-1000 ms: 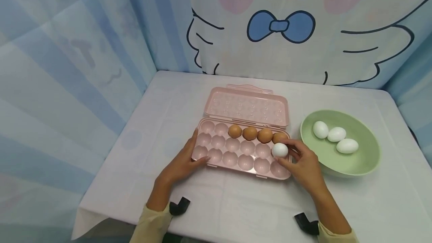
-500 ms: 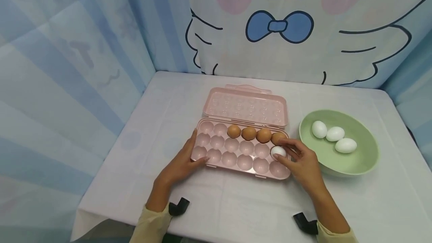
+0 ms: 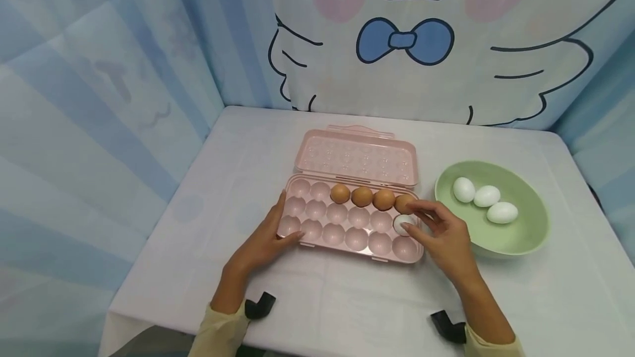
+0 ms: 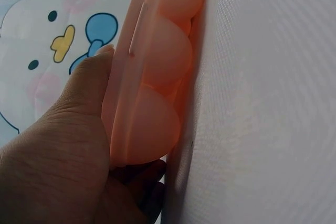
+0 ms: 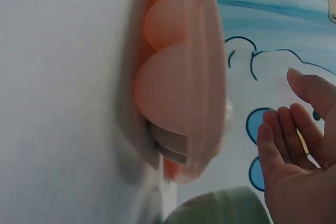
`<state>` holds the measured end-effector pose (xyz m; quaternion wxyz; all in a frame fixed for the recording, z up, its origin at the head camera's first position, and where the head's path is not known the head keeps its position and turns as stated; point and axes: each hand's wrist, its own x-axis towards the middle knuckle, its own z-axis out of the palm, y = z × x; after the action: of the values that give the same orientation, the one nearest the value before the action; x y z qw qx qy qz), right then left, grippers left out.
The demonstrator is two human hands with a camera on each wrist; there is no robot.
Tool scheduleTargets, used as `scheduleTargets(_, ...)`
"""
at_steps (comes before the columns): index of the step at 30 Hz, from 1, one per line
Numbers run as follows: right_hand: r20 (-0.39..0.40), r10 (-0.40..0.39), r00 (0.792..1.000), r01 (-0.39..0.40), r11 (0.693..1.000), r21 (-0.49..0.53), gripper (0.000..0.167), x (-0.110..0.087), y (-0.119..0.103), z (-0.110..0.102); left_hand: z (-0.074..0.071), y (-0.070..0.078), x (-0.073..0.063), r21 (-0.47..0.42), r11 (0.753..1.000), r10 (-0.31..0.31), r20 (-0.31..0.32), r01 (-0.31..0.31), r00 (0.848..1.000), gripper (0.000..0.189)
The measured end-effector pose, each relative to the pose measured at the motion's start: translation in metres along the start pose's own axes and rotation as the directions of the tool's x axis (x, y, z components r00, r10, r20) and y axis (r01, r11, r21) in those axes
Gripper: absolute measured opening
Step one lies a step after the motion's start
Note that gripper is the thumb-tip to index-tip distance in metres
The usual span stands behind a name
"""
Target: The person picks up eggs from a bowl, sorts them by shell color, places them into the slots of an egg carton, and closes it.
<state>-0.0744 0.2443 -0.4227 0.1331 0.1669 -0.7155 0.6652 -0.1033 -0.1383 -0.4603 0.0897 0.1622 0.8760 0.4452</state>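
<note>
A pink plastic egg tray (image 3: 364, 219) lies on the table with its lid (image 3: 357, 154) folded back. My left hand (image 3: 265, 237) grips its left end; in the left wrist view the thumb lies along the rim and fingers reach beneath. Several brown eggs (image 3: 362, 196) fill the right part of the back row. One white egg (image 3: 401, 225) sits in the rightmost cup of the middle row. Over it is my right hand (image 3: 446, 238); the right wrist view shows this hand (image 5: 302, 153) with thumb and fingers apart, holding nothing.
Right of the tray stands a green bowl (image 3: 526, 230) with three white eggs (image 3: 487, 196) inside. A white cloth (image 3: 347, 302) covers the table. Printed curtains (image 3: 397, 87) hang behind and at the sides.
The white egg has gone down into its cup, and my right thumb and fingers have loosened from it. My left hand keeps its grip on the tray. The head view has shifted slightly.
</note>
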Motion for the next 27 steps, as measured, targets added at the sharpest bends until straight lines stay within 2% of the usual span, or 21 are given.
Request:
scheduleTargets(4, -0.057, -0.006, 0.998, -0.002, 0.989, -0.149, 0.046, 0.008, -0.021, -0.009, -0.001, 0.001, -0.001, -0.003, 1.000, -0.007, 0.002, 0.007, 1.000, 0.108)
scheduleTargets(7, -0.117, 0.000, 0.993, -0.033, 0.957, -0.288, 0.045, 0.017, -0.037, -0.022, -0.001, 0.001, -0.001, -0.004, 1.000, -0.013, 0.005, 0.013, 1.000, 0.107)
scheduleTargets(10, -0.132, 0.038, 0.990, -0.088, 0.913, -0.398, 0.041, 0.028, -0.047, -0.040, -0.001, 0.002, -0.002, -0.009, 1.000, -0.016, 0.006, 0.016, 1.000, 0.107)
scheduleTargets(12, -0.114, 0.092, 0.989, -0.135, 0.872, -0.471, 0.038, 0.035, -0.051, -0.054, -0.002, 0.002, -0.002, -0.010, 1.000, -0.016, 0.005, 0.016, 1.000, 0.107)
scheduleTargets(15, -0.032, 0.185, 0.982, -0.172, 0.817, -0.551, 0.038, 0.045, -0.050, -0.076, -0.001, 0.001, -0.001, -0.012, 1.000, -0.013, 0.003, 0.013, 1.000, 0.106)
scheduleTargets(21, 0.122, 0.308, 0.944, -0.179, 0.785, -0.593, 0.038, 0.060, -0.042, -0.107, -0.001, 0.001, -0.001, -0.011, 1.000, -0.018, 0.007, 0.018, 1.000, 0.106)
scheduleTargets(27, 0.117, 0.404, 0.907, -0.246, 0.735, -0.632, 0.042, 0.066, -0.035, -0.122, -0.002, 0.001, -0.002, -0.010, 1.000, -0.030, 0.010, 0.030, 1.000, 0.107)
